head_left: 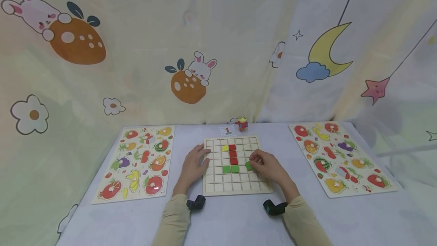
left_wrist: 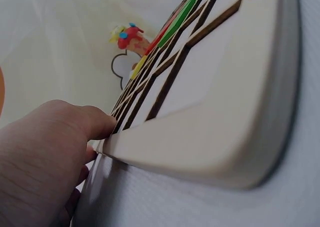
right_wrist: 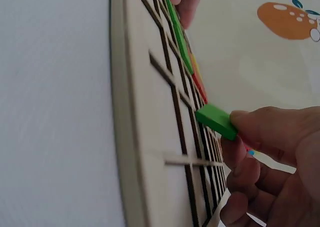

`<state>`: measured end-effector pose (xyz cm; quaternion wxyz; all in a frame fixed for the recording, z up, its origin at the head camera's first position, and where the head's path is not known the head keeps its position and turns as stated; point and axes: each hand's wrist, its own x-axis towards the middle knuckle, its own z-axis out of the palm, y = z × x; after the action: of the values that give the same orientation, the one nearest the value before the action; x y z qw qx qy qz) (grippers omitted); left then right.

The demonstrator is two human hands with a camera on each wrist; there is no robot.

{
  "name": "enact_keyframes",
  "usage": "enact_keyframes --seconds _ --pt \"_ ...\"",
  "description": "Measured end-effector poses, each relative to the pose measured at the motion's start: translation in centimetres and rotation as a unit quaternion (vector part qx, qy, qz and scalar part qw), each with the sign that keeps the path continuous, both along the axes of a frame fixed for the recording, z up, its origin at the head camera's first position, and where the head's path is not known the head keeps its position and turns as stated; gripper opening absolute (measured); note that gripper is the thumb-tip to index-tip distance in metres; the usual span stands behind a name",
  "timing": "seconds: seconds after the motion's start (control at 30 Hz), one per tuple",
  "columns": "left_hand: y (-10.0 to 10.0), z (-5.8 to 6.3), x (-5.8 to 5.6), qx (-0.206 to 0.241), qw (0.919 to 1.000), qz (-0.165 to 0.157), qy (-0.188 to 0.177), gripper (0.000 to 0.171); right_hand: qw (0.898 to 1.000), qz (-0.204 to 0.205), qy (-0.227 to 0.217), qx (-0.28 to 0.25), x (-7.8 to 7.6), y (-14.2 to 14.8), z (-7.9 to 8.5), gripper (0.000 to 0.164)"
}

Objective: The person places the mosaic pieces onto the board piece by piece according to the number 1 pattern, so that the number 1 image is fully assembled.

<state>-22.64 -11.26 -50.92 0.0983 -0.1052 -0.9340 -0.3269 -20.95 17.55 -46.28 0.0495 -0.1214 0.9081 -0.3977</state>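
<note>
A square wooden grid board [head_left: 235, 193] lies in the middle of the table. My right hand [head_left: 269, 166] pinches a green square tile [right_wrist: 216, 121] between thumb and fingers, tilted close over the right part of the grid. At the board's left edge, my left hand [head_left: 194, 166] rests with fingers extended, its thumb [left_wrist: 102, 123] touching the rim. On the grid, red tiles [head_left: 233, 154] form a column, with a yellow tile [head_left: 224, 147] left of the top one. Two green tiles [head_left: 227, 169] sit side by side below.
Behind the board lie a small printed card [head_left: 225, 129] and a little red-and-yellow figurine [head_left: 242, 124]. Fruit puzzle boards flank it, one on the left [head_left: 136, 166] and another on the right [head_left: 336, 155]. A patterned cloth [head_left: 239, 29] hangs behind the table.
</note>
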Motion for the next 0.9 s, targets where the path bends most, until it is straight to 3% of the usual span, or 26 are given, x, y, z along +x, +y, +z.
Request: enact_keyframes --seconds 0.27,0.53,0.9 --pt "0.0 0.2 0.1 0.006 0.9999 -0.007 0.011 0.032 1.000 -0.006 0.002 -0.005 0.3 -0.8 0.3 0.009" --pt "0.0 0.3 0.0 0.006 0.9999 -0.007 0.009 0.031 0.999 -0.026 -0.003 0.038 0.3 -1.9 -0.5 0.005" --pt "0.0 0.1 0.3 0.015 0.9999 -0.006 0.000 0.032 0.999 -0.005 0.001 0.053 0.7 -2.3 -0.5 0.005"
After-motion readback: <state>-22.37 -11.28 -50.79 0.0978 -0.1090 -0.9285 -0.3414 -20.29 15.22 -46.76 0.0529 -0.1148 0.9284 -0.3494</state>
